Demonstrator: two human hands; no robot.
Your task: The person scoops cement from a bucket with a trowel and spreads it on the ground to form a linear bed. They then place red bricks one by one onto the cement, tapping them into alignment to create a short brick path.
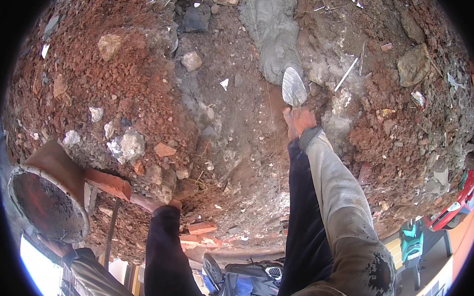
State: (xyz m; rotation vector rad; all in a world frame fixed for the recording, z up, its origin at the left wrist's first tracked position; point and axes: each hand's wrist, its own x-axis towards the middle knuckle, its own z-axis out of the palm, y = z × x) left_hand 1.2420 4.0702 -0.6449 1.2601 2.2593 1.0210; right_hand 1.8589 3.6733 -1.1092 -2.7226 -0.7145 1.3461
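Note:
My right hand (pixel 303 119), in a pale worn sleeve, grips a trowel by its handle, which is mostly hidden. The trowel's metal blade (pixel 293 87) points away from me and meets the near end of a strip of wet grey mortar (pixel 272 37). At the lower left, my left hand (pixel 57 245) is at the rim of a tilted, dirt-crusted bucket (pixel 83 215), and seems to hold it; its fingers are partly hidden. The bucket's dark mouth faces me. Beside it lies a red brick (pixel 109 183), close to my left foot (pixel 150 201).
A thin string (pixel 259 39) runs along the mortar strip. Loose red soil (pixel 145 82) with stones lies left, and a large rock (pixel 413 65) right. Broken brick pieces (pixel 200 230) lie near my legs. Motorbikes (pixel 243 281) and a red vehicle (pixel 457 208) stand at the lower edge.

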